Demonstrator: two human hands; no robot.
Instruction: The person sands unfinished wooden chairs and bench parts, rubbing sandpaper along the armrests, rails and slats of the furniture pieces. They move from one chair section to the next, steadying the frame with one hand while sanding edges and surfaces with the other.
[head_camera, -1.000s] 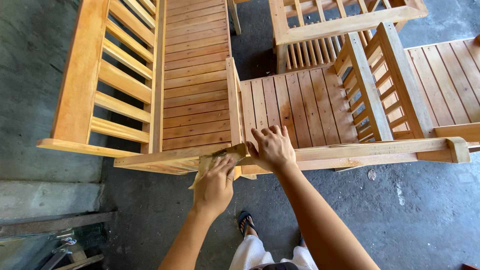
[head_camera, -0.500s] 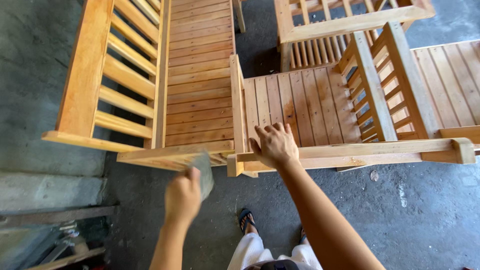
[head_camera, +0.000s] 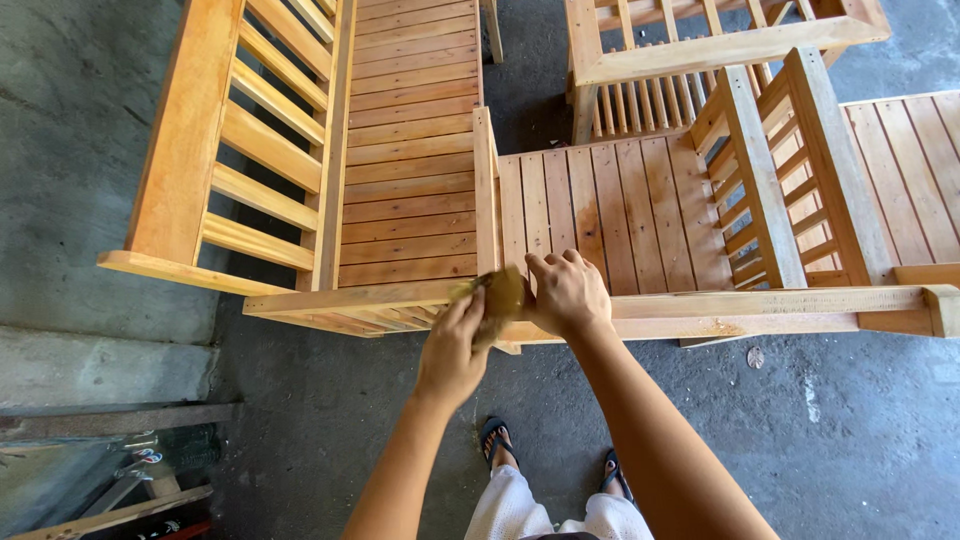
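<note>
My left hand (head_camera: 452, 345) grips a folded brownish piece of sandpaper (head_camera: 500, 293) and presses it against the front rail (head_camera: 720, 312) of a slatted wooden bench. Just to its right, my right hand (head_camera: 568, 295) rests flat on top of the same rail, fingers curled over its edge toward the seat slats (head_camera: 610, 210). Both hands meet near the joint where this seat butts against a longer slatted wooden bench (head_camera: 410, 150) on the left.
More unfinished wooden furniture frames stand behind (head_camera: 720, 50) and to the right (head_camera: 900, 160). The floor is dark concrete (head_camera: 330, 420). Tools and scrap wood lie at the lower left (head_camera: 140, 470). My feet in sandals (head_camera: 495, 440) stand below the rail.
My left hand had dropped away below the rail with the sandpaper; now it is back up, pressing the sandpaper on the rail beside my right hand, which stayed in place.
</note>
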